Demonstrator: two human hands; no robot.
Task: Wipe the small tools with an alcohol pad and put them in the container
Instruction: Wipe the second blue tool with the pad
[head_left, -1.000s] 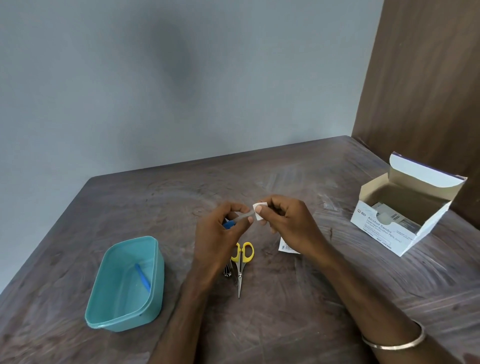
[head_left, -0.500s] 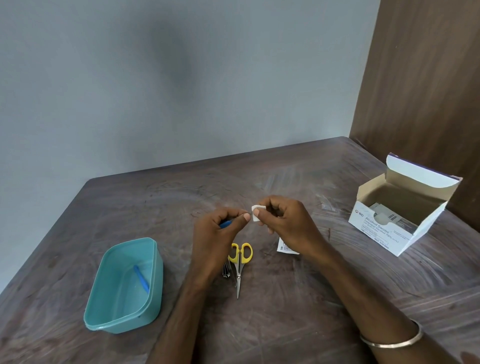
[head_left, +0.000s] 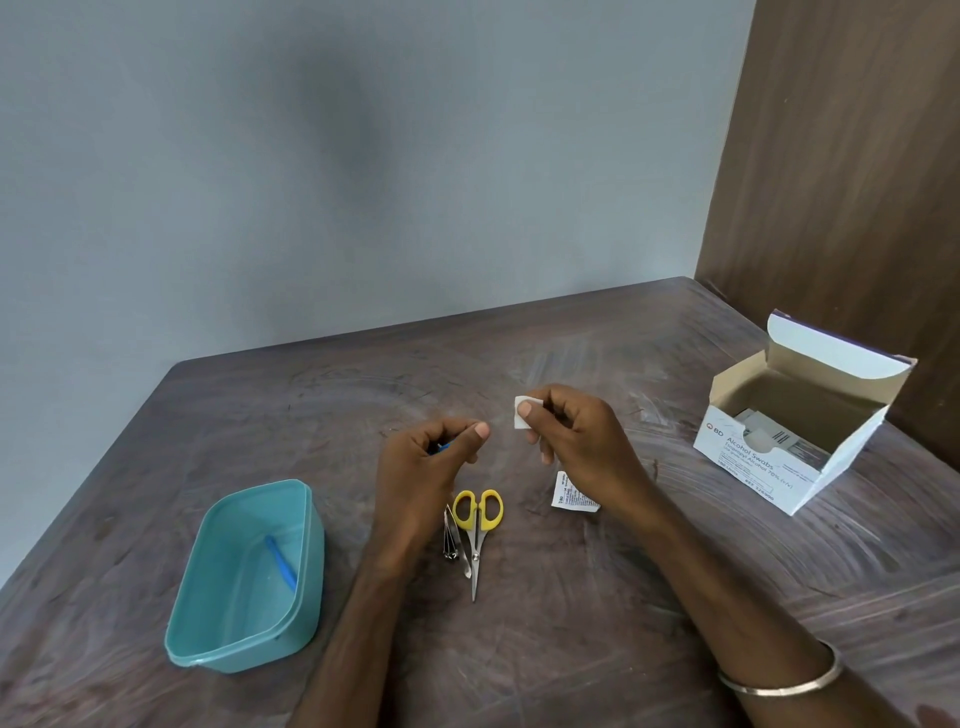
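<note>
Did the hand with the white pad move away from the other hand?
Yes. The right hand with the alcohol pad pulled right, toward the swab box, opening a gap from the left hand.

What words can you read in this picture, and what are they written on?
"BD" stands on the front of the white box.
"Alcohol Swabs" stands beside it on the same box.
"Isopropyl Alcohol 70%" below is only roughly legible.
Smaller box print is blurred.
Torn wrapper print is too small to read.

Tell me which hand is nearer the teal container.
Left. The left hand is just right of and beyond the teal container, gripping a blue tool; the right hand is farther right, pinching the alcohol pad.
</note>
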